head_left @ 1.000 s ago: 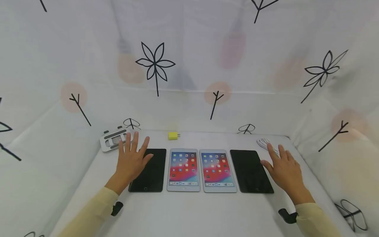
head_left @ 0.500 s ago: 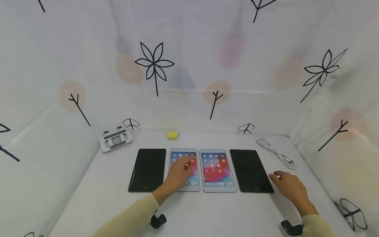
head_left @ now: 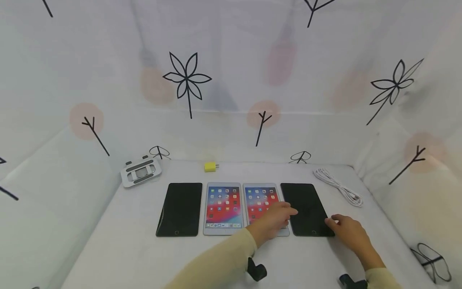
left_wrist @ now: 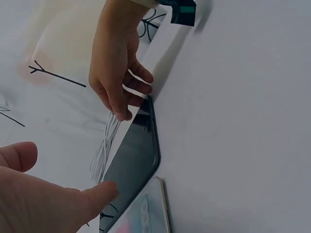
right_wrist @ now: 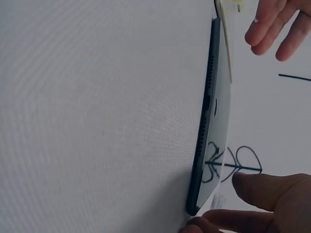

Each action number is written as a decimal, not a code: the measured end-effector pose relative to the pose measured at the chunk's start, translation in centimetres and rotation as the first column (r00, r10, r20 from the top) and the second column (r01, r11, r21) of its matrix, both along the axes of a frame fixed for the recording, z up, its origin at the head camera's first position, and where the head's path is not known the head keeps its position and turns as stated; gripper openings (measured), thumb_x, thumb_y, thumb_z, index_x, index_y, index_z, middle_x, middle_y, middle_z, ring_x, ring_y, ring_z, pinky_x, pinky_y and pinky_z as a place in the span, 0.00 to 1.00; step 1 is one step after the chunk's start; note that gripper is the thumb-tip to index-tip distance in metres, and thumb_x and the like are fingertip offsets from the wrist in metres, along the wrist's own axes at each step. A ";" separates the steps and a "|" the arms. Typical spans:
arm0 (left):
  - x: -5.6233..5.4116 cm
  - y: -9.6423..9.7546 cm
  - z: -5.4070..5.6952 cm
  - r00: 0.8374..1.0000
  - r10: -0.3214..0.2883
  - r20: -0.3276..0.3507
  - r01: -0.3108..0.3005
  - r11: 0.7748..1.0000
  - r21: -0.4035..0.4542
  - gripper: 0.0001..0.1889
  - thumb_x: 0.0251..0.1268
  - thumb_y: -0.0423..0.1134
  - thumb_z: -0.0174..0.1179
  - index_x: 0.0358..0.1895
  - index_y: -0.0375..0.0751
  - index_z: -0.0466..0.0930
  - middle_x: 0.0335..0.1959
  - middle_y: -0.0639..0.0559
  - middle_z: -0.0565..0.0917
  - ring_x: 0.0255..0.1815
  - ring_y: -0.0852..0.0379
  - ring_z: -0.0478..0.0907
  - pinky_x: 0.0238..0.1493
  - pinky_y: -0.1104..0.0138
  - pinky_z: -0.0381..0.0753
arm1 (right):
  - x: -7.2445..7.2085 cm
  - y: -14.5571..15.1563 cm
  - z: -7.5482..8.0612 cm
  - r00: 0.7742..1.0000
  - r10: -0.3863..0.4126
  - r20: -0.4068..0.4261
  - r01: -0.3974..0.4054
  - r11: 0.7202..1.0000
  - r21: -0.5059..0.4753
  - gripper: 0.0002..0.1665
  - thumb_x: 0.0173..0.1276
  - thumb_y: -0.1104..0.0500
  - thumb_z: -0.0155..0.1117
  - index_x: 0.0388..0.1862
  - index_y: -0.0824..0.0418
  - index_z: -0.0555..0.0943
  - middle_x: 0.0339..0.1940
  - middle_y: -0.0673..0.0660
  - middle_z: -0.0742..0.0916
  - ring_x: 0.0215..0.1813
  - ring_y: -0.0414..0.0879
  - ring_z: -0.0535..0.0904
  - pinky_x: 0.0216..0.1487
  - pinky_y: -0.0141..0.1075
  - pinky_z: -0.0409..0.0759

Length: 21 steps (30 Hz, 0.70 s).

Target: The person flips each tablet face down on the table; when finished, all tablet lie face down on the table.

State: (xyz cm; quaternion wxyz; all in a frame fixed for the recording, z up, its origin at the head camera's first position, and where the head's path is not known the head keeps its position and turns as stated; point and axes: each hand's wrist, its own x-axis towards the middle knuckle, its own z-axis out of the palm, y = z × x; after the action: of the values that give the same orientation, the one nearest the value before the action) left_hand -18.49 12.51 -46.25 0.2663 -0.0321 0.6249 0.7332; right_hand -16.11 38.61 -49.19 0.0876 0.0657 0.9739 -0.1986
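Two dark tablets and two white tablets lie in a row on the white table. My left hand (head_left: 274,220) is over the inner right white tablet (head_left: 261,192), its fingers reaching above the left side of the rightmost dark tablet (head_left: 306,210). The left wrist view shows its thumb (left_wrist: 99,196) extended, with nothing held. At the dark tablet's lower right corner is my right hand (head_left: 349,235), fingertips beside the edge and thumb raised apart in the right wrist view. Contact there is unclear. The other white tablet (head_left: 223,206) and the leftmost dark tablet (head_left: 180,210) lie untouched.
A coiled white cable (head_left: 339,186) lies at the back right. Toward the back edge sits a yellow plug adapter (head_left: 210,167). A grey-white folding stand (head_left: 140,171) is at the back left. Patterned cloth (head_left: 223,80) walls in the table.
My left hand has moved rightward from the leftmost dark tablet, across the white tablets, to the rightmost dark one. My right hand has drawn back toward that tablet's near corner.
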 end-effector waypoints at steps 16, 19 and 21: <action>0.3 2.1 -1.3 1.000 -0.011 0.009 0.011 1.000 -0.007 0.30 0.68 0.36 0.63 0.70 0.30 0.68 0.71 0.34 0.70 0.71 0.34 0.68 0.73 0.43 0.65 | 0.3 -0.7 0.4 0.998 -0.059 0.026 0.062 0.986 -0.156 0.34 0.77 0.46 0.56 0.58 0.79 0.76 0.26 0.53 0.84 0.30 0.46 0.78 0.31 0.39 0.75; 0.2 2.2 -1.3 1.000 -0.020 0.020 0.019 0.999 0.040 0.31 0.67 0.35 0.63 0.71 0.32 0.67 0.71 0.35 0.69 0.73 0.35 0.66 0.74 0.43 0.63 | 0.3 -0.3 0.1 0.992 -0.111 0.065 0.124 0.957 -0.261 0.36 0.76 0.46 0.57 0.60 0.81 0.73 0.30 0.58 0.84 0.32 0.46 0.79 0.33 0.38 0.79; 0.2 2.3 -1.4 0.999 -0.021 0.030 0.019 0.998 0.067 0.31 0.67 0.35 0.64 0.72 0.33 0.67 0.72 0.36 0.68 0.74 0.35 0.65 0.75 0.42 0.61 | 0.3 0.0 -0.2 0.985 -0.144 0.096 0.170 0.916 -0.364 0.38 0.77 0.47 0.57 0.63 0.83 0.70 0.39 0.66 0.85 0.35 0.45 0.79 0.35 0.37 0.82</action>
State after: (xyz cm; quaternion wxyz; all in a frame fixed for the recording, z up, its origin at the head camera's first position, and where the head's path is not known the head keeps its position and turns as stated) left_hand -18.31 14.77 -47.62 0.2841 -0.0284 0.5960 0.7505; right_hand -15.82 38.64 -49.35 0.1150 0.1327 0.9069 -0.3829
